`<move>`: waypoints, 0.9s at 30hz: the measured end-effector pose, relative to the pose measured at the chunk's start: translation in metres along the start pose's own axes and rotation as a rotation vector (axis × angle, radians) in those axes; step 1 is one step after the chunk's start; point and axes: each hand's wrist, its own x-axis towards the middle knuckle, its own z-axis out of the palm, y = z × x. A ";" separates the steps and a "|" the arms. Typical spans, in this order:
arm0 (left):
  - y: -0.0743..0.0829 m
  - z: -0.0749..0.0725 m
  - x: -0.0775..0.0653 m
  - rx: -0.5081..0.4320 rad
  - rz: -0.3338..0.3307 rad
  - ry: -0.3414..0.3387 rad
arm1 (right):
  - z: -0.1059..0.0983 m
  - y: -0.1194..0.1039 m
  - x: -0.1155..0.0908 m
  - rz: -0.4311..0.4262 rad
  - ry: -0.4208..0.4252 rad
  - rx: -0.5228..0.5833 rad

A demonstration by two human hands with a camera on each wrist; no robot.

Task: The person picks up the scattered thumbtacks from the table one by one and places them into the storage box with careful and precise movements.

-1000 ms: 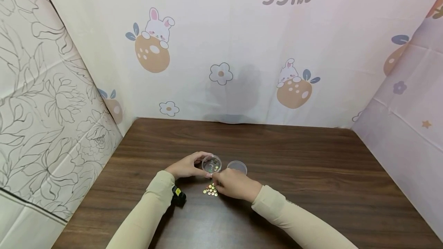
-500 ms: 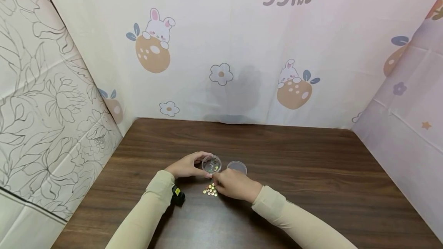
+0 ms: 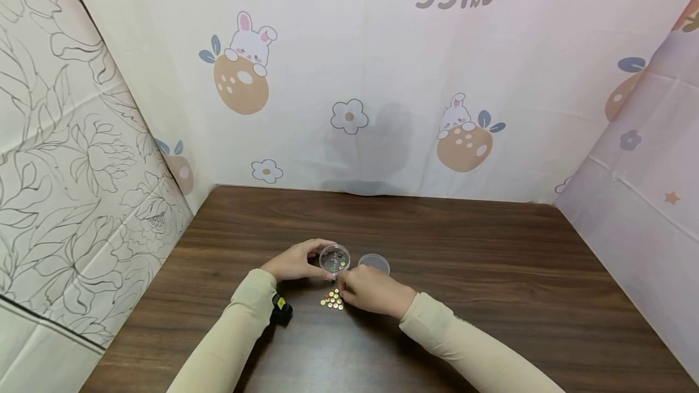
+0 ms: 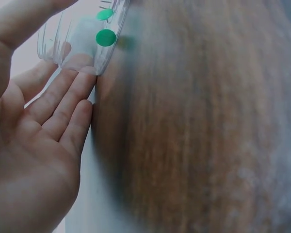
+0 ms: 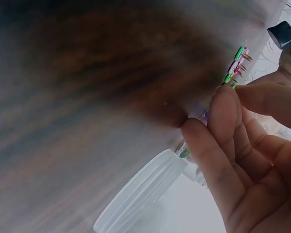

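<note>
My left hand [image 3: 295, 261] grips the side of a clear round plastic dish [image 3: 329, 261], thumb at the near edge and fingers behind. Inside the dish lie a few thumbtacks; green heads [image 4: 105, 38] show through its wall in the left wrist view. A small group of thumbtacks [image 3: 330, 304], gold undersides up, lies on the table in front of the dish. My right hand [image 3: 375, 290] is at the group's right edge, thumb and index fingertips pinched together at a green-headed thumbtack [image 5: 234, 83]; the fingers partly hide it. More tacks with colored heads [image 5: 240, 53] stand beyond them.
A clear round lid [image 3: 374, 258] lies right of the dish, partly behind my right hand. A black wrist device [image 3: 281, 309] sits at my left wrist. The brown wooden table [image 3: 464, 241] ends at a printed cloth backdrop [image 3: 306, 138].
My right hand has shifted very slightly to the right, its fingertips staying at the edge of the thumbtacks. The left hand keeps its hold on the dish, which has barely moved.
</note>
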 end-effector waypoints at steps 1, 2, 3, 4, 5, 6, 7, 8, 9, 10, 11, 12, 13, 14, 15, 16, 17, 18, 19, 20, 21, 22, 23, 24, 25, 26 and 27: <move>0.000 0.000 0.000 0.001 0.002 0.001 | -0.001 0.000 0.000 -0.002 0.003 0.008; 0.001 0.000 0.000 0.001 0.003 0.001 | -0.001 0.001 0.000 -0.006 0.011 0.013; 0.002 0.000 0.000 0.003 0.005 0.003 | -0.002 0.001 0.000 -0.010 0.022 0.017; 0.003 0.000 -0.001 0.003 0.006 0.004 | -0.003 0.002 0.001 -0.011 0.034 0.023; 0.005 0.000 -0.001 0.004 0.009 0.007 | -0.004 0.002 0.001 -0.012 0.047 0.025; 0.009 0.000 -0.003 0.002 0.015 0.009 | -0.005 0.003 0.001 -0.012 0.060 0.024; 0.013 0.000 -0.004 -0.002 0.020 0.011 | -0.006 0.003 0.001 -0.009 0.075 0.016; 0.017 -0.001 -0.006 -0.008 0.021 0.010 | -0.007 0.004 0.002 -0.003 0.091 0.012; 0.022 -0.002 -0.008 -0.016 0.020 0.009 | -0.008 0.004 0.002 0.004 0.103 0.015; 0.027 -0.002 -0.010 -0.027 0.016 0.006 | -0.009 0.005 0.002 0.013 0.114 0.020; 0.031 -0.003 -0.011 -0.038 0.013 0.003 | -0.010 0.006 0.003 0.022 0.120 0.028; 0.034 -0.004 -0.013 -0.043 0.013 -0.001 | -0.011 0.007 0.004 0.033 0.125 0.036; 0.037 -0.004 -0.014 -0.048 0.007 -0.004 | -0.011 0.008 0.004 0.045 0.129 0.047; 0.039 -0.004 -0.015 -0.051 0.003 -0.006 | -0.012 0.009 0.005 0.055 0.132 0.062; 0.039 -0.004 -0.015 -0.051 0.000 -0.005 | -0.012 0.009 0.006 0.064 0.136 0.074; 0.038 -0.004 -0.014 -0.048 -0.001 -0.002 | -0.013 0.010 0.006 0.073 0.141 0.081; 0.034 -0.003 -0.012 -0.031 0.010 0.001 | -0.013 0.011 0.007 0.078 0.146 0.082; 0.029 -0.002 -0.010 -0.017 0.014 0.005 | -0.014 0.011 0.008 0.081 0.152 0.080; 0.024 -0.001 -0.008 -0.006 0.010 0.008 | -0.014 0.012 0.009 0.082 0.159 0.081; 0.018 -0.001 -0.006 0.008 0.010 0.012 | -0.015 0.012 0.010 0.082 0.163 0.083; 0.013 0.000 -0.003 0.021 0.006 0.013 | -0.015 0.012 0.010 0.084 0.165 0.088; 0.009 0.000 -0.002 0.032 0.007 0.013 | -0.016 0.013 0.011 0.088 0.162 0.096; 0.005 0.001 0.000 0.043 0.007 0.012 | -0.016 0.013 0.011 0.092 0.160 0.104; 0.004 0.000 0.000 0.039 -0.005 0.010 | -0.016 0.013 0.011 0.097 0.157 0.113; 0.003 0.000 0.001 0.039 -0.010 0.008 | -0.016 0.014 0.012 0.103 0.153 0.123; 0.003 0.001 0.001 0.039 -0.012 0.007 | -0.016 0.014 0.012 0.108 0.149 0.130; 0.003 0.001 0.001 0.040 -0.012 0.006 | -0.016 0.015 0.013 0.113 0.146 0.136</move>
